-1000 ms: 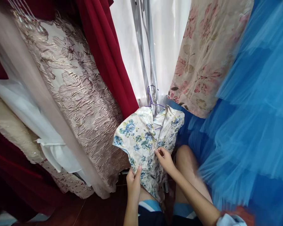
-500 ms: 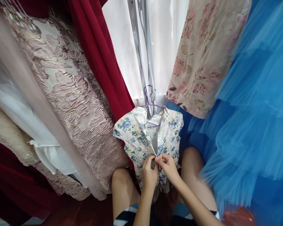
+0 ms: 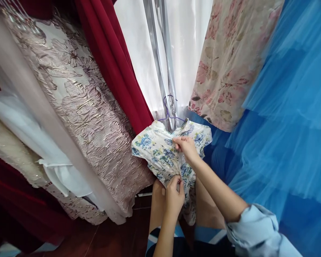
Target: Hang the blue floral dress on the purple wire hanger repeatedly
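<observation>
A white dress (image 3: 160, 150) with blue flowers and short cap sleeves hangs on a thin purple hanger (image 3: 168, 114), its zip side facing me. My left hand (image 3: 175, 192) pinches the fabric low on the zip seam (image 3: 180, 164). Higher up, close to the neckline, my right hand (image 3: 186, 147) is closed at the top of the zip; the small pull itself is hidden by the fingers. The two edges of the dress meet along the seam. My knees (image 3: 157, 203) are on both sides of its lower part.
Metal poles (image 3: 160, 53) stand behind the hanger before a white curtain (image 3: 189, 35). To the left hang a dark red garment (image 3: 109, 60) and a pink brocade dress (image 3: 91, 107). A pink floral garment (image 3: 224, 82) and blue tulle (image 3: 283, 125) hang right. The floor (image 3: 117, 232) is reddish brown.
My right hand has moved up the seam from beside my left hand to near the neckline. The open front of the dress has closed. My knees have moved closer together.
</observation>
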{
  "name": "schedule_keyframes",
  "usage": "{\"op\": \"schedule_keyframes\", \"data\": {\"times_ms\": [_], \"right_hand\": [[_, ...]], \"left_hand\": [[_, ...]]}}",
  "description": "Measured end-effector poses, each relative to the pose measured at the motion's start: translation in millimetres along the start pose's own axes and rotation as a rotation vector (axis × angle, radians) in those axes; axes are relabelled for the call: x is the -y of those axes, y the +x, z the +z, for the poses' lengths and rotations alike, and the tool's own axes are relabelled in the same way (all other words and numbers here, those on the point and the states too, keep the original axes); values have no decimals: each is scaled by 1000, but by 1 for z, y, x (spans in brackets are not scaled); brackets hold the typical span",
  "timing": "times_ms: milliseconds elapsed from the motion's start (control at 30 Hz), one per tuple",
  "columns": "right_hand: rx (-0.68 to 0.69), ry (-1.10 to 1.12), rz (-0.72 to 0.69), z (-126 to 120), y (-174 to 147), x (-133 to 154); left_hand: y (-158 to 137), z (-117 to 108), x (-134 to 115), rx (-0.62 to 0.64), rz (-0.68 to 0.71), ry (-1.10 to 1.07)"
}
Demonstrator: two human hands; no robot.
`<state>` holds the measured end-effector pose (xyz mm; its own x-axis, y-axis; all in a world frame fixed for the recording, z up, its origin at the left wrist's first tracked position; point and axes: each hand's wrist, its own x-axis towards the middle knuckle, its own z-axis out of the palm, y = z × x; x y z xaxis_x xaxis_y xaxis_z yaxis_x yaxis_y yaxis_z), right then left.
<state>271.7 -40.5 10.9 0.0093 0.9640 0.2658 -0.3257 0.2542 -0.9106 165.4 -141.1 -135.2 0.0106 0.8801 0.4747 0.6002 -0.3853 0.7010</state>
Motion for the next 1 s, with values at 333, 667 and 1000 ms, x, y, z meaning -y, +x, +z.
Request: {"op": "schedule_keyframes", "data": {"times_ms": [333,667,1000], "right_hand": [[10,-20,-89,18,40,35],[43,-42,-111,4,31,33],[7,-139,-66,-2,33,-9]], "left_hand": [[4,-7,3,55,4,-14],[178,-103,-76,-73,374,94],[214,-126,-109,-303,423,190]]}}
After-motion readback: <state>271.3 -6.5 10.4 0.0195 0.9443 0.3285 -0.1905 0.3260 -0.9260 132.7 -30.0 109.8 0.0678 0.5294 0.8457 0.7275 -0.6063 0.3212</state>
